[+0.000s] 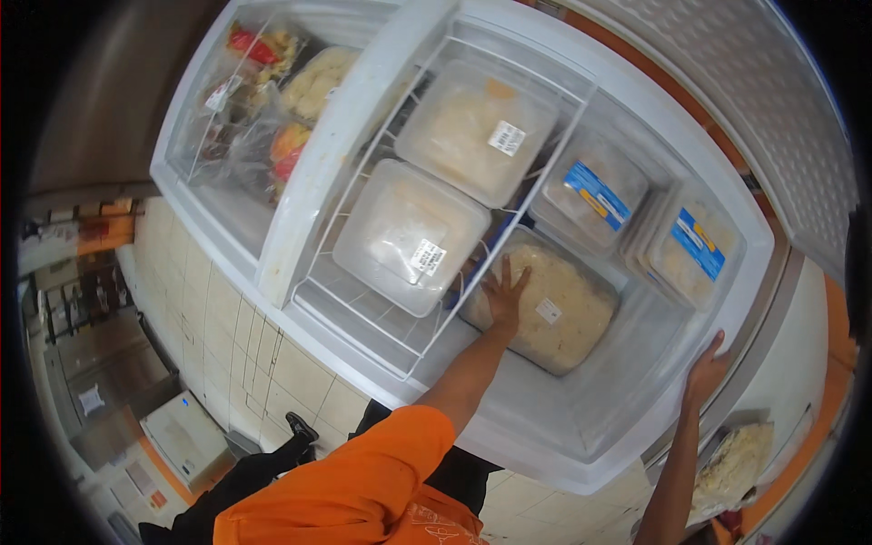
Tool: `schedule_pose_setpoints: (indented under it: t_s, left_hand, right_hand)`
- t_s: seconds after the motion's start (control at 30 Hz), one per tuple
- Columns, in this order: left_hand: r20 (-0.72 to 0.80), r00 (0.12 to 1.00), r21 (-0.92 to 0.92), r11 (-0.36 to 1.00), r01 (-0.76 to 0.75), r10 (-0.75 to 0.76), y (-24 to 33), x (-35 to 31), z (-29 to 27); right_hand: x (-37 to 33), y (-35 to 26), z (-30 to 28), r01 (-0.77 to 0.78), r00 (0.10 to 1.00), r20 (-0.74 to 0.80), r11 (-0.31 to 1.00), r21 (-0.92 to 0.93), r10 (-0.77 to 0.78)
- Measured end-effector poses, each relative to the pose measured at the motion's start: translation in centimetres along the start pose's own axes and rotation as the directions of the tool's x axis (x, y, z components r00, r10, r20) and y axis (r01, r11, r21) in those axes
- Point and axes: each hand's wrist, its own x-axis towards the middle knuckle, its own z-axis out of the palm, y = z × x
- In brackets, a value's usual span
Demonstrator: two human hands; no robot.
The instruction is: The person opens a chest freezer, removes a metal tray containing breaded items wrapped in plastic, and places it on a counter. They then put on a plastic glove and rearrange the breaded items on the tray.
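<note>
At the chest freezer (536,463), the right hand (707,371) rests on the right edge; its fingers are partly out of sight, so whether it grips cannot be told. The left hand (505,295) lies with fingers spread on the large clear container (577,313) of pale food, pinching nothing. That container sits down inside, between the near edge and the stacked flat tubs, just beside the wire basket (352,339); what supports it is not visible. Beyond, the basket carries a near square tub (404,232) and a far square tub (477,127). Flat tubs with blue labels (695,245) stand toward the far right corner. The lid (740,54) is raised past the far edge. Assessment: the container appears within its space; hand contact is not released, the lid not closed. Whether loading or removal is under way cannot be determined.
</note>
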Motion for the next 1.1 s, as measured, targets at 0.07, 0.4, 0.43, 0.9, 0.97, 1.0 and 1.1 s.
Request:
schedule_pose_setpoints:
  t_s: [0.07,0.4,0.43,0.9,0.97,1.0,1.1]
  left_hand:
    - [-0.037,0.999,0.049,0.998,0.026,-0.024,0.4,0.2,0.2]
    - [0.119,0.993,0.241,0.969,-0.047,0.018,1.4,-1.5,-4.8]
    - [0.124,0.992,0.226,0.973,-0.056,0.028,1.6,-1.5,-4.6]
    - [0.123,0.991,0.207,0.976,-0.073,0.048,1.0,-0.8,-2.3]
    - [0.124,0.990,0.190,0.978,-0.087,0.064,1.1,-0.8,-2.8]
    - [0.149,0.988,0.195,0.979,-0.067,0.038,1.1,-0.8,-3.0]
    - [0.123,0.991,0.226,0.971,-0.072,0.045,0.8,-0.6,-2.4]
  right_hand:
    - [0.3,0.8,0.5,0.024,0.998,-0.050,1.000,0.021,-0.022]
    - [0.3,-0.5,0.1,-0.183,0.983,0.024,0.976,0.115,0.182]
    - [0.1,-0.6,-0.3,-0.206,0.979,0.028,0.974,0.100,0.204]
    - [0.1,-1.0,-1.1,-0.213,0.969,0.153,0.967,0.140,0.192]
    - [0.1,-1.0,-1.2,-0.221,0.967,0.161,0.965,0.142,0.198]
    - [0.0,-1.2,-1.2,-0.230,0.964,0.169,0.960,0.158,0.203]
    - [0.0,-1.3,-1.2,-0.231,0.966,0.161,0.955,0.186,0.202]
